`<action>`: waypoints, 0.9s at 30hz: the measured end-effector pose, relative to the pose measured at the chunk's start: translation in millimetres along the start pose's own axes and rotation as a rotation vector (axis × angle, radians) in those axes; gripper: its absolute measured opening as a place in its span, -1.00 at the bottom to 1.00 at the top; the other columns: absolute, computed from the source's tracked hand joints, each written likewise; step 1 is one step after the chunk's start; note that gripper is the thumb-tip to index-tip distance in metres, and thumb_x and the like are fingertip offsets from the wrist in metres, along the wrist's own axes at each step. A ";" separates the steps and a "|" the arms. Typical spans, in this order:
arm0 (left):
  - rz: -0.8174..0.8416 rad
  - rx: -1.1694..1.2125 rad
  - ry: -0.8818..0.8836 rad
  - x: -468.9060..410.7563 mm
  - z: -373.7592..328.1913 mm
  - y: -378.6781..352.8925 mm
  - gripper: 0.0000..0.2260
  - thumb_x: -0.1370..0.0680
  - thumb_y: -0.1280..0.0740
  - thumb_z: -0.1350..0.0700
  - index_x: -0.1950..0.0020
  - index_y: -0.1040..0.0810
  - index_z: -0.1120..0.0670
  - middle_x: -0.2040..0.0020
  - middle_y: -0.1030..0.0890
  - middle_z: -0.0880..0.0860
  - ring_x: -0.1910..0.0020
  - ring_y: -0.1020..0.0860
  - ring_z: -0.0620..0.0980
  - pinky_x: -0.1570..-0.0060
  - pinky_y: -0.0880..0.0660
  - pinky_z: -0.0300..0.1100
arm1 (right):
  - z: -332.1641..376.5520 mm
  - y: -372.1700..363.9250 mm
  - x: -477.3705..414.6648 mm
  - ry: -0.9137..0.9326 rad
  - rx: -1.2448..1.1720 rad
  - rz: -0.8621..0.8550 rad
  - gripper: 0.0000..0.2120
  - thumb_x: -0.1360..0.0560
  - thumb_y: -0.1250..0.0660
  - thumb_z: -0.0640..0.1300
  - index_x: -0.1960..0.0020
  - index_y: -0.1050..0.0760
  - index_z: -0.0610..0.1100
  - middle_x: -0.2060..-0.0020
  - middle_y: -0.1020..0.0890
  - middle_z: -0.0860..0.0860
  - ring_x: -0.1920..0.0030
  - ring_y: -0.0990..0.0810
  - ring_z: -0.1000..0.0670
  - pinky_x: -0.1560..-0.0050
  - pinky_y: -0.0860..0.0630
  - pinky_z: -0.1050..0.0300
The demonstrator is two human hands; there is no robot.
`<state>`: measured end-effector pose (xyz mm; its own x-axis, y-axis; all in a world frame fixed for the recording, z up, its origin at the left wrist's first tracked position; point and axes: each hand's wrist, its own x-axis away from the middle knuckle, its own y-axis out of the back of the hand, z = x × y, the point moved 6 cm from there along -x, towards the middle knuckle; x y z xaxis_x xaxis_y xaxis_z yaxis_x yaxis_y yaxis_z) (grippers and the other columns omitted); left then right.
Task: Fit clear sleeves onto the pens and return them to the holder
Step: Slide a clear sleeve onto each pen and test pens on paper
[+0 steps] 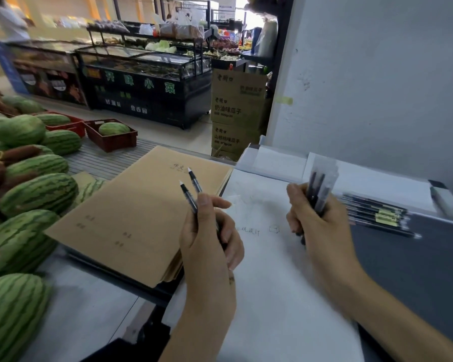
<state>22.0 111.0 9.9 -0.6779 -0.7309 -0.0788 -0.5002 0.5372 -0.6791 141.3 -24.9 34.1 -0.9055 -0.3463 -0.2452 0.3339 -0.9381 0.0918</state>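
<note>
My left hand [209, 236] grips two black pens [191, 189] with white tips pointing up and away, above the edge of a brown notebook stack. My right hand [317, 218] grips a small bundle of black pens inside a clear sleeve [322, 178], held upright over the white paper. A row of several more black pens [377, 214], some with yellow labels, lies flat on the surface just right of my right hand. No pen holder is clearly identifiable.
A stack of brown notebooks [131, 218] lies left of centre, a white sheet [267, 270] with faint writing beneath my hands. Watermelons [37, 192] crowd the left side. A white open box [277, 160] and a grey wall [377, 87] stand behind. A dark grey surface [416, 270] is at right.
</note>
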 end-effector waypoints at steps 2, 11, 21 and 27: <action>-0.001 -0.001 0.023 0.2 0.6 0.2 -0.70 -0.64 -0.26 -0.12 0.12 -0.51 0.09 0.35 -0.23 0.06 0.57 -0.12 -0.08 0.59 -0.03 -0.25 | -3.4 -0.2 -1.6 -0.063 -0.001 0.001 -0.66 -0.59 -0.41 0.13 0.26 -0.45 0.01 0.41 -0.46 -0.08 0.44 -0.39 0.10 0.48 -0.34 0.37; -0.006 0.174 0.091 3.9 -2.3 -1.8 -0.76 -0.71 -0.12 0.02 0.05 -0.43 0.12 0.35 -0.23 0.01 0.58 -0.12 -0.12 0.65 -0.12 -0.33 | -1.4 4.3 -9.8 -0.070 0.217 0.027 -0.71 -0.58 -0.44 0.09 0.20 -0.61 -0.08 0.48 -0.34 0.01 0.49 -0.23 0.00 0.44 -0.21 0.14; 0.033 0.249 0.120 4.1 -2.7 -3.4 -0.75 -0.67 -0.07 0.01 0.06 -0.43 0.12 0.34 -0.22 0.01 0.56 -0.11 -0.12 0.65 -0.14 -0.33 | 3.0 -33.7 -4.2 0.126 0.684 0.360 -0.64 -0.55 -0.37 -0.01 0.29 -0.25 -0.05 0.47 -0.30 0.08 0.39 -0.19 0.09 0.33 -0.20 0.05; 0.052 0.251 0.138 3.1 -0.9 -4.2 -0.75 -0.66 -0.08 0.01 0.06 -0.44 0.11 0.35 -0.23 0.00 0.58 -0.13 -0.14 0.65 -0.13 -0.34 | 1.9 -35.7 -5.4 0.166 0.747 0.348 -0.64 -0.49 -0.43 0.06 0.25 -0.33 -0.12 0.46 -0.37 0.06 0.40 -0.24 0.07 0.34 -0.27 0.05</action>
<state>21.6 106.8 13.2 -0.7746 -0.6318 -0.0300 -0.3253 0.4386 -0.8377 133.8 10.5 34.0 -0.7132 -0.6661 -0.2181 0.2727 -0.5504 0.7891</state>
